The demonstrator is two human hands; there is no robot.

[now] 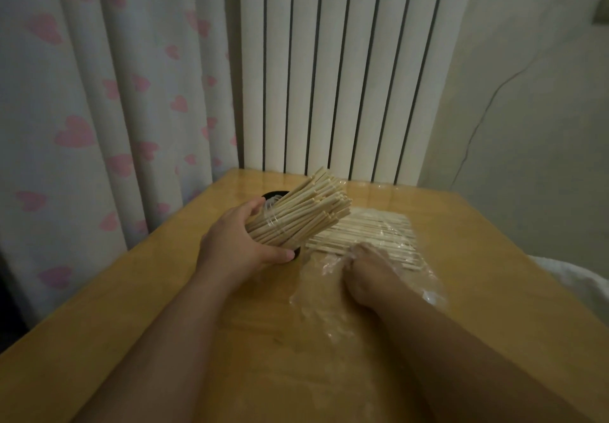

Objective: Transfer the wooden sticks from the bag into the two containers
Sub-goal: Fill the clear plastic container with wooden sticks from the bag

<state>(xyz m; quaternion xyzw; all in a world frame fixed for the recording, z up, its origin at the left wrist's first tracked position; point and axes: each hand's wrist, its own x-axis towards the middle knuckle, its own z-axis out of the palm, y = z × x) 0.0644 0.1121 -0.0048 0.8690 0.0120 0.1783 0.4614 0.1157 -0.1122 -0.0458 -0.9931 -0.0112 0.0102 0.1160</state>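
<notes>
A person's left hand closes its thumb and fingers round a thick bundle of wooden sticks, pale, square-cut and banded with clear film, left of centre in the frame. Behind the hand shows the rim of a dark container. A dark edge also shows under the thumb, though it is unclear whether that is the same vessel.

The right hand lies in the mouth of a clear plastic bag at centre right. Its fingers are curled down onto the near ends of a flat layer of loose sticks, but the film blurs them, so its hold cannot be made out.

All this rests on a honey-coloured wooden table. A white ribbed radiator stands behind it, a curtain printed with pink hearts hangs at left, and a pale wall rises at right.

The held bundle slants from lower left to upper right, its cut ends fanned toward the radiator. The sticks in the bag lie flat, running roughly left to right across the frame.
</notes>
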